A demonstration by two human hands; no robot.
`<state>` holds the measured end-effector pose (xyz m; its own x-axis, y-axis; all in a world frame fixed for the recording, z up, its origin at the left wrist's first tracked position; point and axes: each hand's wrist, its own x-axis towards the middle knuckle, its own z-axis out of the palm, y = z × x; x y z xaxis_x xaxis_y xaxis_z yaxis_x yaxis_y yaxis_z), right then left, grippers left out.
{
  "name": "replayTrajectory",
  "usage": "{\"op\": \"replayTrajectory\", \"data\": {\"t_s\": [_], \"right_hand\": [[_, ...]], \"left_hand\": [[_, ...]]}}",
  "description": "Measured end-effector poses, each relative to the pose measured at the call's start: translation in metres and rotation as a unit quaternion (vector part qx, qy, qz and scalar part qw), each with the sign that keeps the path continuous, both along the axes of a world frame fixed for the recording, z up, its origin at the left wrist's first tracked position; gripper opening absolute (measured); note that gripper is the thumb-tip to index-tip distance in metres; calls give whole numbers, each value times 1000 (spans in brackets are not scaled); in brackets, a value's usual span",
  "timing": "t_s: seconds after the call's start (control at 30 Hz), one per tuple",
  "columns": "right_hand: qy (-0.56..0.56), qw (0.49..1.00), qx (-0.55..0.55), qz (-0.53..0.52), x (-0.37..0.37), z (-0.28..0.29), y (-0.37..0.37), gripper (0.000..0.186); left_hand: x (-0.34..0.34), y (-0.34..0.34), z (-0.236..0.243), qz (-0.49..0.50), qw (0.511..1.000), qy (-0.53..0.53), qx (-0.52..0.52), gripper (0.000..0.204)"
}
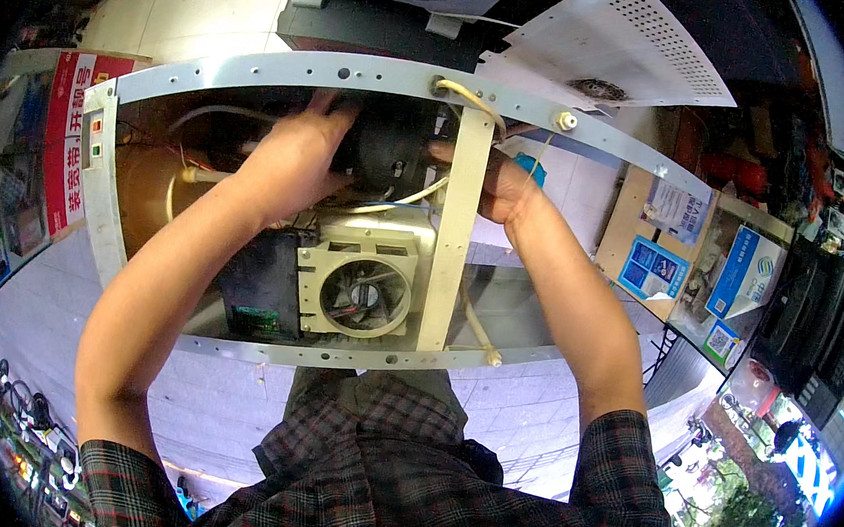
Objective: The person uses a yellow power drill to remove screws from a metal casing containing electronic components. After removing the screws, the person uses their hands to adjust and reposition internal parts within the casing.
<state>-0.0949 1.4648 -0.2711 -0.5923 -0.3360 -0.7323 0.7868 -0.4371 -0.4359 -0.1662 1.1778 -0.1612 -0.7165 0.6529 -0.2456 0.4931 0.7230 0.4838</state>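
An open metal appliance frame [249, 64] lies before me with its inner parts bare. Inside it, near the far rail, is a black rounded part [384, 150]. My left hand [304, 148] reaches in and closes on its left side, thumb nearer me; some fingertips are lost in shadow. From the right, my right hand [505, 188] passes behind the cream crossbar [459, 217], its fingertips against the black part's right side. A cream hose [418, 199] runs just below the part. Nearer me sits a cream-housed fan [364, 297].
A perforated metal panel [622, 40] leans beyond the frame, next to a dark appliance [383, 24]. At right stands a wooden box [638, 207] with blue cards. A red sign [77, 138] is at left. Hose ends with fittings [492, 356] stick out of the frame.
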Motion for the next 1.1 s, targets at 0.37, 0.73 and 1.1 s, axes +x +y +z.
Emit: {"op": "replayTrajectory", "data": {"t_s": [0.37, 0.73, 1.1], "right_hand": [[-1, 1000, -26, -9, -4, -5, -3, 30], [98, 977, 179, -63, 20, 15, -5, 26], [90, 976, 166, -108, 19, 31, -16, 28]], "left_hand": [[0, 6, 14, 22, 998, -58, -33, 79], [-4, -1, 0, -11, 1000, 7, -9, 77], [-6, 0, -2, -9, 1000, -21, -17, 74]]}}
